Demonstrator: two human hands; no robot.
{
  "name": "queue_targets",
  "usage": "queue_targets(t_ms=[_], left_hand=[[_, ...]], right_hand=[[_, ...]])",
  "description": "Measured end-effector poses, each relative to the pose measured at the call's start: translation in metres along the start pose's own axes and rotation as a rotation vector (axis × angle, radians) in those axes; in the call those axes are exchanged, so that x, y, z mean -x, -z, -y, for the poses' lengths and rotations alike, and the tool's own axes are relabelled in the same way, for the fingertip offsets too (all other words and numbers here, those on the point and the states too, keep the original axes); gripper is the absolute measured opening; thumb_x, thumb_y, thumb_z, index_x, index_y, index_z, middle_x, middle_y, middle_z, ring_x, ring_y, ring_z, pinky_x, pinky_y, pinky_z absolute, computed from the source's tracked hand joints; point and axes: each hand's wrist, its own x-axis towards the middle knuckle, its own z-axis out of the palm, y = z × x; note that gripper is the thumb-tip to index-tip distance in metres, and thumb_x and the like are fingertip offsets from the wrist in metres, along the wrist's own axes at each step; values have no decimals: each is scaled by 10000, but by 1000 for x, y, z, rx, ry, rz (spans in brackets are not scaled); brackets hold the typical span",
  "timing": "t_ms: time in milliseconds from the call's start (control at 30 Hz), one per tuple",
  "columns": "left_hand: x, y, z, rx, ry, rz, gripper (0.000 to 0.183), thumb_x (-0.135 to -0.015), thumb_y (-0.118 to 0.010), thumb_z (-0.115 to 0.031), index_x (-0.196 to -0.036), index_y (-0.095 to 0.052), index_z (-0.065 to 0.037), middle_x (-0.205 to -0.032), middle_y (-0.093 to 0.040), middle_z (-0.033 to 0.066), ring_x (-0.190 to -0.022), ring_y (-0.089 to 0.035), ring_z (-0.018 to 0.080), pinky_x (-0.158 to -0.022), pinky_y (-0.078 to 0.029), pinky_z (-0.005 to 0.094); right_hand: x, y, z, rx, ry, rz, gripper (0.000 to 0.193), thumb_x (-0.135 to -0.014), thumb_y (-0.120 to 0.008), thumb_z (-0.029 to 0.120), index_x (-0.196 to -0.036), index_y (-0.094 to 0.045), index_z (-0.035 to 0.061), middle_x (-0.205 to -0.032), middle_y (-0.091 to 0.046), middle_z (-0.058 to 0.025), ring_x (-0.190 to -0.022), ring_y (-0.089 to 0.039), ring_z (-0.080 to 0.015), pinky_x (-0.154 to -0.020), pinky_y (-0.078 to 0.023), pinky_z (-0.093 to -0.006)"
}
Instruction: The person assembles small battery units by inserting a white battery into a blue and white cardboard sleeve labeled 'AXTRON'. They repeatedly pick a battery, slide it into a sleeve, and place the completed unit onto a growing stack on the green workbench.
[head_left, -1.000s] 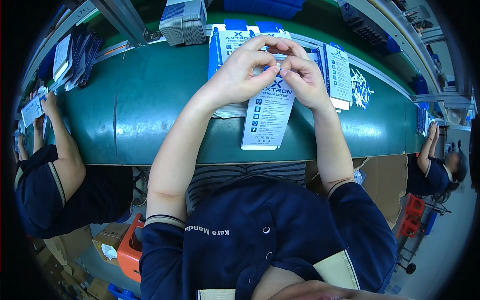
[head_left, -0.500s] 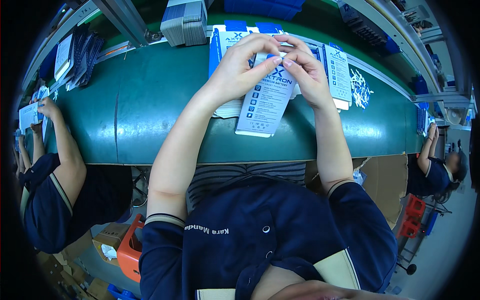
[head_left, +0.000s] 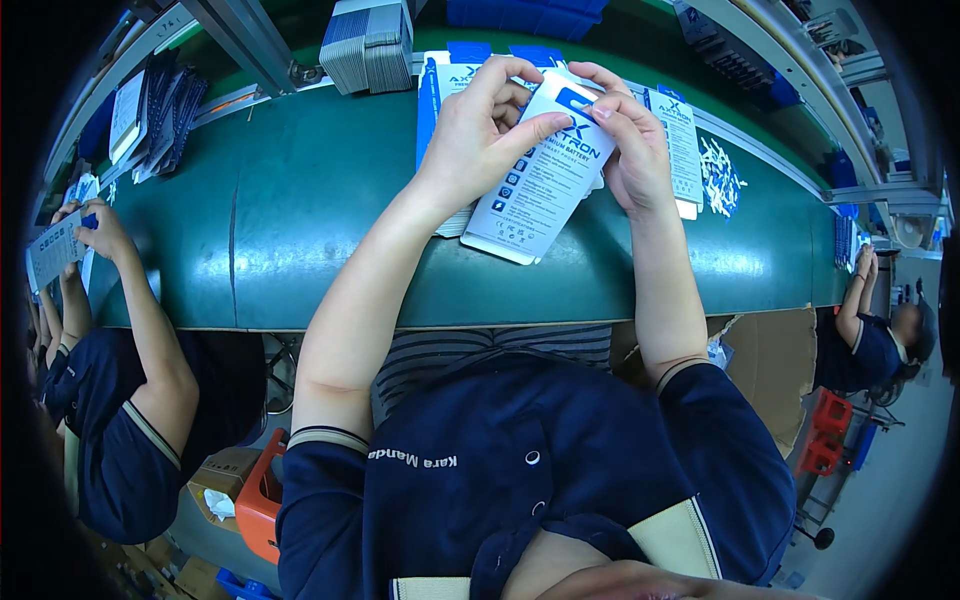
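I am watching both hands, left hand [head_left: 478,140] and right hand [head_left: 628,150], pinching a flat, glossy white card package [head_left: 540,180] over the smooth green table [head_left: 300,220].

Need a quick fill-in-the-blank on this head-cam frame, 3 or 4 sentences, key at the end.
1. The left hand and right hand together hold a flat white ____ with a blue top.
2. The package is held over a ____-coloured workbench.
3. A pile of small white pieces lies on the bench to the person's ____.
4. The co-worker on the person's left wears a dark ____ shirt.

Missing words: package; green; right; blue
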Motion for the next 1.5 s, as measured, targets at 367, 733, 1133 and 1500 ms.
queue_targets(t_ms=[367, 733, 1133, 1500], left_hand=[[-1, 0, -1, 63, -32, -162, 242, -937, -629, -100, -1128, -539, 19, -922, -643, 78, -847, -626, 85, -708, -497, 204], [-3, -4, 8, 170, -84, -300, 166, -923, -658, -138, -954, -562, -5, -782, -645, 34, -691, -594, 34, -570, -454, 187], [0, -1, 2, 165, 14, -236, 133, -955, -609, -108, -969, -514, -16, -831, -621, 45, -755, -605, 51, -607, -468, 182], [3, -9, 2, 58, -27, -224, 167, -933, -642, -159, -905, -555, -19, -677, -602, 14, -613, -533, 22, -494, -375, 205]], right_hand=[[4, -19, 4, 84, 81, -32, 583, -896, -627, 62, -1419, -370, 70, -1198, -592, -141, -1108, -582, -207, -939, -477, -331], [4, -17, 0, 65, 61, -99, 378, -870, -677, 14, -1212, -522, -33, -1125, -633, -164, -959, -660, -186, -831, -544, -295], [4, -19, 0, 57, -3, -115, 244, -861, -679, -18, -1085, -586, -44, -979, -696, -173, -912, -679, -180, -827, -544, -279], [8, -14, -12, 201, 180, -225, 152, -868, -695, 8, -835, -548, 31, -801, -591, -8, -721, -559, -46, -651, -446, -173]])
